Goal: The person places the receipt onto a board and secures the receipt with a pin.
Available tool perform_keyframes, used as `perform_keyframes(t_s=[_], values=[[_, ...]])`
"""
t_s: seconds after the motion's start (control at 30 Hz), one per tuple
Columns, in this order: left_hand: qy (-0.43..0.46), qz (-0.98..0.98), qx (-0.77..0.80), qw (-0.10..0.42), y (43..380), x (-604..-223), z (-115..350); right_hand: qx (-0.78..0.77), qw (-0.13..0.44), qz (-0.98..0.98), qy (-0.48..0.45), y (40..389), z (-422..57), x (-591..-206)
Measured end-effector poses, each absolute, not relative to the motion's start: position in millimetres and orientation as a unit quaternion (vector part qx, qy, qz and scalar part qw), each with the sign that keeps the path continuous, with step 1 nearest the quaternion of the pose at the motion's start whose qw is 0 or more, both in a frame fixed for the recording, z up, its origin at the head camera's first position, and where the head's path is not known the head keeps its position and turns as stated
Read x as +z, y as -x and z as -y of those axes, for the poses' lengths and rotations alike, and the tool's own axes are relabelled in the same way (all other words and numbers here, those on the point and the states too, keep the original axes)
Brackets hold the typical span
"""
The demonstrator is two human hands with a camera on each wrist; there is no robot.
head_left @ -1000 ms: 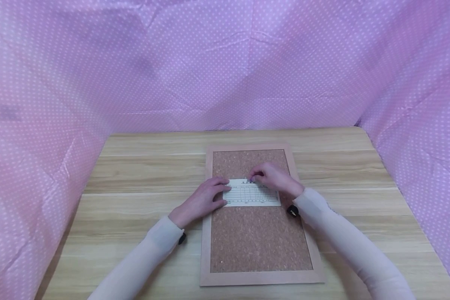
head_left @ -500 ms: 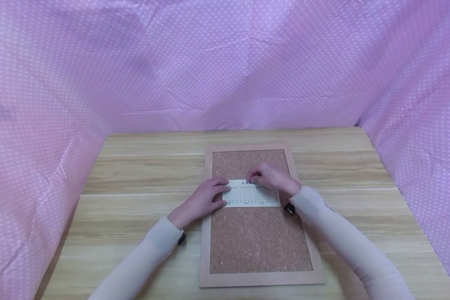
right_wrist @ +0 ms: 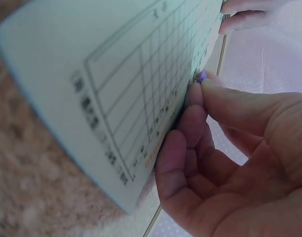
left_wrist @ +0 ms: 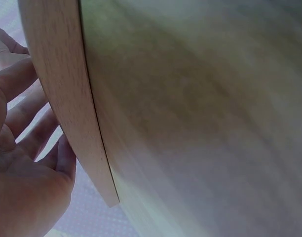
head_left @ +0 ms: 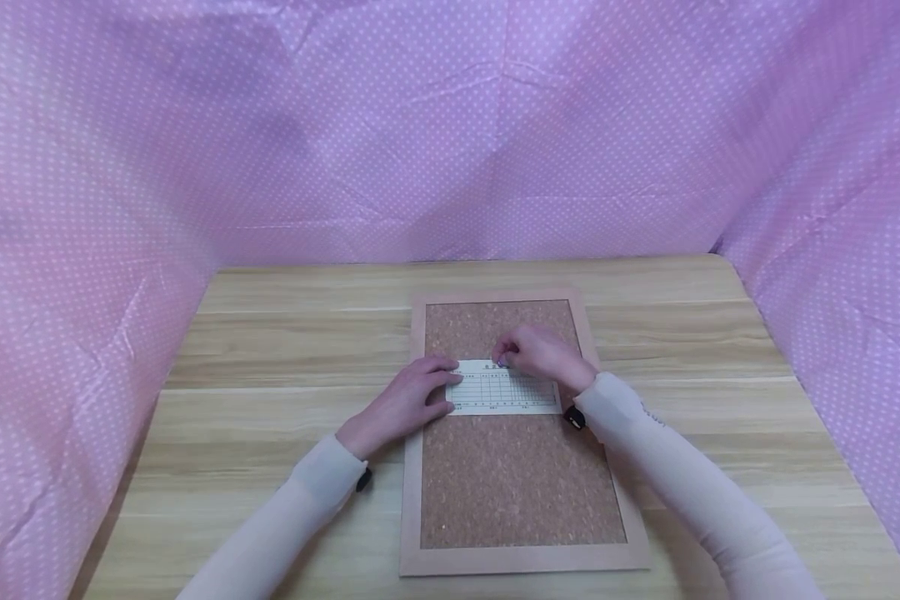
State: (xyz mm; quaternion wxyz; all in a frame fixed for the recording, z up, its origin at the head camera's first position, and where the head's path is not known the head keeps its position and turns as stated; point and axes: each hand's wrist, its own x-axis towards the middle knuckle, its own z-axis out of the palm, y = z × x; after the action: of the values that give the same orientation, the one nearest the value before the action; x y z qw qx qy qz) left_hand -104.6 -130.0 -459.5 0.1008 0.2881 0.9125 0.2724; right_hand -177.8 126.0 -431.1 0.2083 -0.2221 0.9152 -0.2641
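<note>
A printed paper form (head_left: 498,390) with a ruled grid lies across the upper half of a wood-framed cork board (head_left: 521,483). My left hand (head_left: 407,394) rests at the form's left edge, fingers spread and fingertips on the paper. In the left wrist view that hand (left_wrist: 30,163) reaches over the frame's side. Near the form's top edge, my right hand (head_left: 543,354) pinches a small purple push pin (right_wrist: 202,76) between thumb and index finger. Its other fingers are curled close to the paper in the right wrist view. The pin's point is hidden.
The board lies on a light wood-grain table (head_left: 285,333), whose surface shows on both sides of it. A pink dotted cloth (head_left: 450,150) hangs behind and at both sides. Black wrist straps (head_left: 574,417) show below the sleeves.
My right hand and forearm have shifted slightly left along the form's top edge, the pin still pinched. The left hand keeps its place on the paper.
</note>
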Motion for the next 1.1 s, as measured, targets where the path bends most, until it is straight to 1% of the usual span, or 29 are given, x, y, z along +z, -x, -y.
perform_keyframes(t_s=[0.33,0.57,0.77,0.97,1.1], values=[[-0.291,-0.913,0.268,0.096,105.8,-459.4,129.0,-0.251,0.202,-0.927,0.191,176.8,-123.6,-432.1],[-0.296,-0.911,0.273,0.095,105.9,-459.8,128.3,-0.218,0.194,-0.938,0.188,175.7,-120.6,-434.0],[-0.301,-0.907,0.281,0.093,105.2,-460.8,127.5,-0.22,0.194,-0.939,0.181,171.4,-118.7,-433.0],[-0.307,-0.907,0.277,0.078,105.7,-461.0,128.1,-0.215,0.192,-0.94,0.182,170.5,-116.9,-433.2],[-0.304,-0.909,0.273,0.082,107.3,-460.6,128.7,-0.234,0.188,-0.936,0.185,173.3,-119.6,-434.2]])
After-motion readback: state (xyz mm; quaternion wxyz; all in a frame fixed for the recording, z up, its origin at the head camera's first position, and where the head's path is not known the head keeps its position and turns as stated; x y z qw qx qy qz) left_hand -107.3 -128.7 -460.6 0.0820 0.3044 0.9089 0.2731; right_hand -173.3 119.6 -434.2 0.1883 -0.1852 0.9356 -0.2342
